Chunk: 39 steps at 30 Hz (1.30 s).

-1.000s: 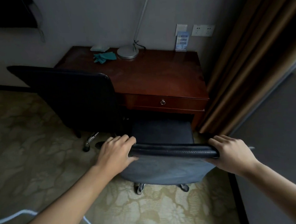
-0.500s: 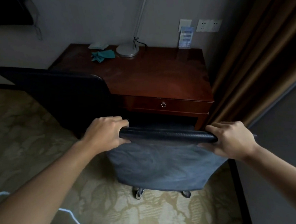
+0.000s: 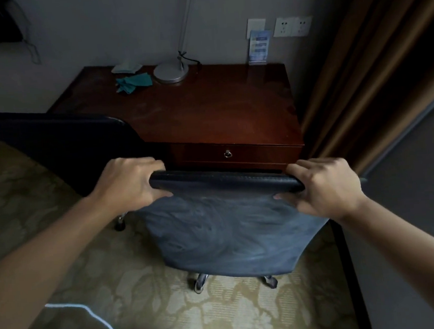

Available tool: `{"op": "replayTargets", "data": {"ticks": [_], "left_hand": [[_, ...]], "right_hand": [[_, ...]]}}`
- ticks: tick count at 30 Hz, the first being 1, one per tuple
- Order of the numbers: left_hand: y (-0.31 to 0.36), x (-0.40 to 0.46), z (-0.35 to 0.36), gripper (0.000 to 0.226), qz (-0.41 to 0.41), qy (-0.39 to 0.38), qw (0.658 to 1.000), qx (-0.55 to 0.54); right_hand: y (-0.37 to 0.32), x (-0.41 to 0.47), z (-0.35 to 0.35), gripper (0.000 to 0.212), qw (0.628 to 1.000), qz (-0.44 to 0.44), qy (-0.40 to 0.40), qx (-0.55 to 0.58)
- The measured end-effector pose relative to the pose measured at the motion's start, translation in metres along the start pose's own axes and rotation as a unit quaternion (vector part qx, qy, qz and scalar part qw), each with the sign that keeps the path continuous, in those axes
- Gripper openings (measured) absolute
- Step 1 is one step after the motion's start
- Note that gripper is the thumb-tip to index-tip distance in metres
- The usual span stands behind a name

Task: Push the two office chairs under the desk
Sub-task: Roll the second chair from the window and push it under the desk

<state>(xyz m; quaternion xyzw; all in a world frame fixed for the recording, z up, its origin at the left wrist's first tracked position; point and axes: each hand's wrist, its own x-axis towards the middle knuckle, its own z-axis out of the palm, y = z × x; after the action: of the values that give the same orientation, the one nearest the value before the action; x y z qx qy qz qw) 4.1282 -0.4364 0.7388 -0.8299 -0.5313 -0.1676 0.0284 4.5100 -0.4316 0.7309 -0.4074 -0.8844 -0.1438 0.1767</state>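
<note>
I am seeing two chairs: the dark chair (image 3: 63, 146), beyond my left hand (image 3: 130, 185), is running off the frame's edge, its seat hidden. Both hands are clamping the near chair (image 3: 225, 230) by its top edge, left then right hand (image 3: 328, 187), fingers curled over. Its seat is hiding under the worktop (image 3: 207, 108) just ahead.

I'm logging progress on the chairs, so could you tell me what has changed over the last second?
The grey chair rolled forward: its seat, visible before, is now hidden and its backrest top meets the desk front. The left hand and right hand still grip it. The dark chair stayed put.
</note>
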Motion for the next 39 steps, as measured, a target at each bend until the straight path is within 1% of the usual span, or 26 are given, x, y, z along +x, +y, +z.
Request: {"op": "replayTargets", "data": {"ticks": [3, 5, 9, 12, 15, 18, 21, 24, 28, 34, 39], "left_hand": [[0.015, -0.024, 0.009, 0.041, 0.010, 0.022, 0.999, 0.024], [0.022, -0.045, 0.017, 0.037, 0.011, 0.019, 0.999, 0.034], [0.035, -0.100, 0.033, 0.019, 0.006, 0.045, 0.999, 0.028], [0.046, -0.095, 0.037, 0.010, -0.003, 0.054, 0.998, 0.027], [0.049, -0.079, 0.037, 0.012, 0.004, 0.052, 0.998, 0.027], [0.043, -0.078, 0.034, 0.017, 0.015, 0.054, 0.998, 0.025], [0.038, -0.067, 0.032, 0.031, 0.035, 0.069, 0.997, 0.026], [0.030, -0.065, 0.031, 0.037, 0.044, 0.058, 0.997, 0.019], [0.022, -0.060, 0.027, 0.034, 0.048, 0.047, 0.997, 0.026], [0.003, -0.050, 0.010, 0.040, 0.058, 0.012, 0.998, 0.009], [-0.006, -0.053, 0.010, 0.037, 0.053, -0.009, 0.999, 0.002]], "right_hand": [[-0.007, -0.024, -0.001, 0.039, 1.000, -0.009, 0.018, 0.011], [-0.013, -0.040, 0.000, 0.037, 1.000, -0.015, 0.022, 0.012], [-0.036, -0.067, 0.004, 0.026, 0.998, -0.057, 0.022, 0.014], [-0.019, -0.065, -0.001, 0.026, 0.998, -0.057, 0.026, 0.019], [-0.004, -0.055, 0.003, 0.031, 0.997, -0.068, 0.024, 0.011], [-0.006, -0.053, 0.010, 0.033, 0.997, -0.063, 0.028, 0.025], [-0.003, -0.049, 0.012, 0.034, 0.997, -0.057, 0.038, 0.019], [-0.004, -0.043, 0.011, 0.035, 0.997, -0.062, 0.038, 0.021], [-0.009, -0.035, 0.014, 0.036, 0.998, -0.049, 0.031, 0.025], [-0.027, -0.020, 0.015, 0.033, 0.999, -0.025, 0.029, 0.014], [-0.044, -0.022, 0.015, 0.032, 0.999, -0.006, 0.033, 0.010]]}}
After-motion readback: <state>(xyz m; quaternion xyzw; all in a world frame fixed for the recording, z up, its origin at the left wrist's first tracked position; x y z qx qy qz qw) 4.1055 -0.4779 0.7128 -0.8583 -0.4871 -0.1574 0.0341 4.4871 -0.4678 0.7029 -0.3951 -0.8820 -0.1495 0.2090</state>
